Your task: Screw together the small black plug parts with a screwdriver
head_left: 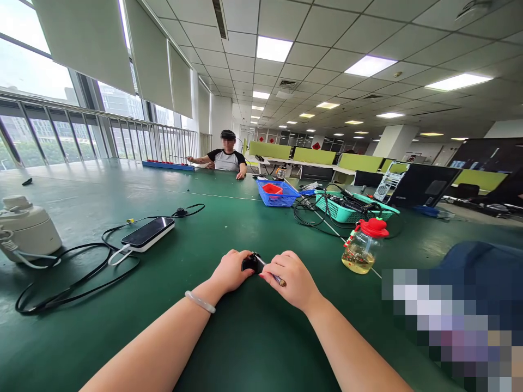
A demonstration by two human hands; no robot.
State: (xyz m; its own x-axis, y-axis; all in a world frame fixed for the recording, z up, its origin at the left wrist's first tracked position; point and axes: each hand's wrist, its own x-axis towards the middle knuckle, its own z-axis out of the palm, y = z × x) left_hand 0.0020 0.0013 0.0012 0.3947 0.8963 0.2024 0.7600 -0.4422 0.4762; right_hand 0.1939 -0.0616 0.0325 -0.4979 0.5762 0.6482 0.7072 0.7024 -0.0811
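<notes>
At the middle of the green table, my left hand (231, 270) is closed on a small black object (252, 263) whose kind I cannot make out. A bracelet (200, 302) circles that wrist. My right hand (293, 277) grips a slim pen-like tool (280, 281) with a brownish end. Its thin front part reaches toward the black object; whether the two touch is hard to see. Fingers hide much of both things.
Left lie a power bank (149, 234), looped black cables (67, 296) and a white bottle (28, 228). Right stand a red-lidded glass bottle (365, 247), a teal basket (339, 211) of cables and a blue basket (278, 200). Another person (227, 158) sits opposite; someone's blurred form is right.
</notes>
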